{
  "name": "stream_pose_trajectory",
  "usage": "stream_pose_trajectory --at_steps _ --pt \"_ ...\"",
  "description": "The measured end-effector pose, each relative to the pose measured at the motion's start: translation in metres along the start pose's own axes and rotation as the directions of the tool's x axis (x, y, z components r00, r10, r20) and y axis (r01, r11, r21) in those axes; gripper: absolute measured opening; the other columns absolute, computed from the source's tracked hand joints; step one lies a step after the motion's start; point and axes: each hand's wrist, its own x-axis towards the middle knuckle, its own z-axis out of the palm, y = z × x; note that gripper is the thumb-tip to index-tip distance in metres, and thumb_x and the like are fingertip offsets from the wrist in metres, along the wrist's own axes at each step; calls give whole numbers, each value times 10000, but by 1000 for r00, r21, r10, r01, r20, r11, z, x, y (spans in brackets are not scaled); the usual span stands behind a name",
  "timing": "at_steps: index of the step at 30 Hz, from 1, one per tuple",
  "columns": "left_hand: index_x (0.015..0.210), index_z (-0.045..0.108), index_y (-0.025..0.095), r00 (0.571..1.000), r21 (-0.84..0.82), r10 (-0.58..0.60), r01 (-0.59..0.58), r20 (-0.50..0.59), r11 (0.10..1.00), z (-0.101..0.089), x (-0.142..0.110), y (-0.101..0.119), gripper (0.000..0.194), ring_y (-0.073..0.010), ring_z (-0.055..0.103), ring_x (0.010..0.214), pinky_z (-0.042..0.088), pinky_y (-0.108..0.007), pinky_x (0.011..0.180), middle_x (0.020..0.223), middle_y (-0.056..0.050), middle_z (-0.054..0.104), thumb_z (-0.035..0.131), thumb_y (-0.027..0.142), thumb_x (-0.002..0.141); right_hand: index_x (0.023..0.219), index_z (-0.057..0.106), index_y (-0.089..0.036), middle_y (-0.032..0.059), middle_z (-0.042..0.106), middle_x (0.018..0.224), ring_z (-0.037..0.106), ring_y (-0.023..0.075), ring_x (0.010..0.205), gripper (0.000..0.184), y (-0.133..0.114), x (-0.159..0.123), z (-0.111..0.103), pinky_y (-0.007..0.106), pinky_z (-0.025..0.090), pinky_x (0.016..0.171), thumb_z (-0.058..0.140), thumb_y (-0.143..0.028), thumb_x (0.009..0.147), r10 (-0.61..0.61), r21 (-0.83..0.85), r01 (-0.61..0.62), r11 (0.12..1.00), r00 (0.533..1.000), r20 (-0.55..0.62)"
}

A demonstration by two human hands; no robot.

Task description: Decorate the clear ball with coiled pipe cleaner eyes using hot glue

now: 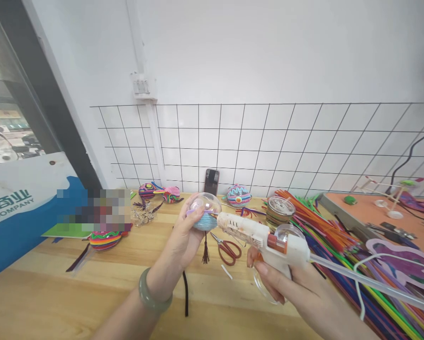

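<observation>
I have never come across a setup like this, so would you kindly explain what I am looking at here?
Certainly. There is no machine arm: these are a person's two bare hands, and the single picture comes from a camera worn on their head, looking forward and down.

The left hand holds a small ball, clear on top and light blue below. The right hand grips a white glue gun, its nozzle pointing at the ball's side; whether it touches is hard to tell.

On the wooden table lie red-handled scissors and, to the right, bundles of colourful fuzzy stems. Farther back are a phone and a decorated ornament.
</observation>
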Motion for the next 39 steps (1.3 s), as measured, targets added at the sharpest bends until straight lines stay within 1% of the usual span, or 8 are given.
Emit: stream_pose_trajectory --at_steps 4,9,14,20,24,28,33,39 --pt "1170 475 249 1000 -3 1 -1 -3 1000 0 0 0 450 -167 551 891 457 -302 759 1076 -54 555 627 181 751 865 519 -203 -29 394 647 410 126 610 287 1 1 0 235 382 593 345 -425 918 -4 1 4 1000 1000 -4" --pt "1149 488 252 1000 8 -1 1 10 1000 0 -2 -1 411 -166 552 890 452 -299 756 1065 -44 554 614 184 763 854 521 -209 -32 395 637 409 124 600 278 -1 0 1 228 392 590 355 -423 915 -19 3 19 1000 1000 -20" --pt "1129 502 262 1000 22 1 -1 17 1000 1 -1 -1 398 -167 559 881 451 -301 754 1057 -37 560 622 195 756 924 521 -219 -35 406 636 417 123 593 247 -2 0 1 222 392 578 366 -411 915 -41 4 41 999 999 -29" --pt "1144 489 258 1000 23 3 -3 23 1000 1 -2 0 397 -166 554 887 451 -298 753 1052 -44 556 605 185 771 811 514 -207 -34 406 634 422 119 598 268 0 0 1 220 394 583 376 -415 911 -23 -5 22 1000 999 -31" --pt "1159 478 254 1000 19 7 -7 11 1000 0 -2 0 423 -171 553 893 457 -304 755 1060 -52 553 611 184 764 814 509 -204 -30 404 640 423 125 608 274 1 1 1 233 396 592 365 -415 915 -15 -11 14 1000 999 -29" --pt "1163 475 251 1000 16 9 -9 2 1000 0 -1 1 442 -172 557 883 462 -307 751 1063 -54 553 622 185 752 773 488 -202 -28 408 647 425 127 618 277 -1 1 0 237 396 597 364 -404 916 -19 -18 19 1000 999 -33" --pt "1160 477 251 1000 19 9 -9 1 1000 1 -2 2 447 -176 564 886 463 -311 757 1066 -54 559 632 194 745 787 487 -205 -27 409 661 421 127 618 268 -3 2 -1 239 391 594 356 -399 918 -26 -29 25 999 999 -34" --pt "1147 492 259 1000 24 9 -9 -8 1000 0 -1 2 454 -188 578 901 460 -325 772 1077 -50 574 652 212 725 741 449 -207 -25 396 643 421 135 618 292 -4 0 -1 250 387 603 344 -412 920 -30 -45 29 999 999 -25"
